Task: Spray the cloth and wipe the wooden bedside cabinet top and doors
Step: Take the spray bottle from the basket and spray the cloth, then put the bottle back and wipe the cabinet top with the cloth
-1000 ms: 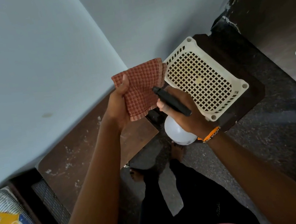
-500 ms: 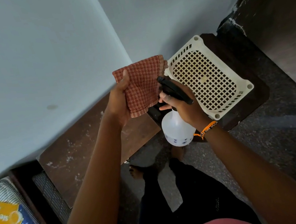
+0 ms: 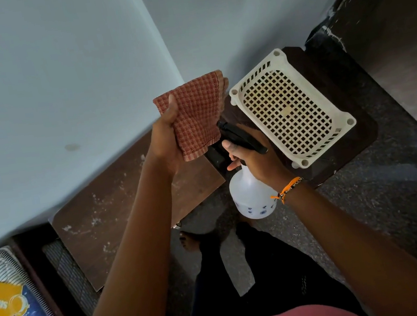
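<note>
Terracotta checked cloth stays pinched upright in the left hand, while the right hand, wrapped round the spray bottle, has brought its black nozzle nearly against the fabric. Spraying looks imminent; the dusty bedside cabinet top below awaits wiping.

Cabinet top lies bare, wall behind, basket right.

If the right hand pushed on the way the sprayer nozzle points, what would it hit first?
Most likely the cloth held up in the left hand. The right hand aims the sprayer nozzle at its lower edge; depth between them is unclear.
</note>
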A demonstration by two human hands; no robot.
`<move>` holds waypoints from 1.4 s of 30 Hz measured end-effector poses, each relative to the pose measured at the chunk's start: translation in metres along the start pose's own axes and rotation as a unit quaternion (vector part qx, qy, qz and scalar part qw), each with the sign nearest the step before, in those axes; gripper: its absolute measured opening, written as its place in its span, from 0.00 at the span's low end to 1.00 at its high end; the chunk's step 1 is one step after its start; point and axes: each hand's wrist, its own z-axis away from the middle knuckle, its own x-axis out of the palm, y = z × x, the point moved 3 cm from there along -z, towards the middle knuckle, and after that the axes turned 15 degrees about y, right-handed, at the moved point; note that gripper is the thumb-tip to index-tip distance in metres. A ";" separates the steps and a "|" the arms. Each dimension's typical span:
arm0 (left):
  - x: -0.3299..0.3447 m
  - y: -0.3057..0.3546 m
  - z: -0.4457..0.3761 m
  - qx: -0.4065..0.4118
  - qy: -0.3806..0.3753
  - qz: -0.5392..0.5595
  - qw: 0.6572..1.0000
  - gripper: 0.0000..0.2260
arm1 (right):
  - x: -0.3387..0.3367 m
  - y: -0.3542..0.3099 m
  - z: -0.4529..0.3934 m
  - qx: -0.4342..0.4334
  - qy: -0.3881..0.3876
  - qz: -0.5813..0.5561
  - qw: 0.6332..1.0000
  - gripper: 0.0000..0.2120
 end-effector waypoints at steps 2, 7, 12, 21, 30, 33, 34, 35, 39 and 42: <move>-0.001 -0.002 -0.001 -0.003 0.002 0.008 1.000 0.17 | -0.005 0.001 0.000 0.010 0.012 -0.015 1.000 0.09; -0.002 -0.008 -0.004 -0.022 0.010 0.024 0.999 0.18 | -0.024 -0.006 -0.014 -0.027 0.058 -0.013 0.998 0.04; -0.004 -0.022 -0.004 -0.056 0.032 0.022 0.998 0.18 | -0.049 -0.031 -0.041 -0.097 0.183 -0.011 0.978 0.07; 0.010 -0.045 -0.008 -0.105 0.035 -0.013 0.994 0.18 | -0.069 -0.028 -0.096 -0.198 0.344 0.199 0.896 0.20; 0.022 -0.053 -0.010 -0.140 0.034 -0.024 0.989 0.17 | -0.073 0.004 -0.109 -0.139 0.293 0.232 0.917 0.11; 0.022 -0.057 -0.007 -0.142 0.029 -0.023 0.989 0.17 | -0.072 0.011 -0.101 -0.098 0.305 0.191 0.928 0.13; 0.021 -0.059 -0.007 -0.142 0.030 -0.020 0.989 0.17 | -0.072 0.014 -0.097 -0.085 0.324 0.174 0.926 0.15; 0.020 -0.060 -0.006 -0.141 0.030 -0.017 0.989 0.17 | -0.073 0.016 -0.091 -0.070 0.350 0.165 0.919 0.15; 0.011 -0.069 -0.002 -0.154 0.019 0.006 0.988 0.16 | -0.058 0.029 -0.054 -0.015 0.340 0.155 0.928 0.07; -0.006 -0.075 0.005 -0.165 0.007 0.000 0.986 0.11 | -0.030 0.041 -0.029 0.019 0.231 0.131 0.964 0.03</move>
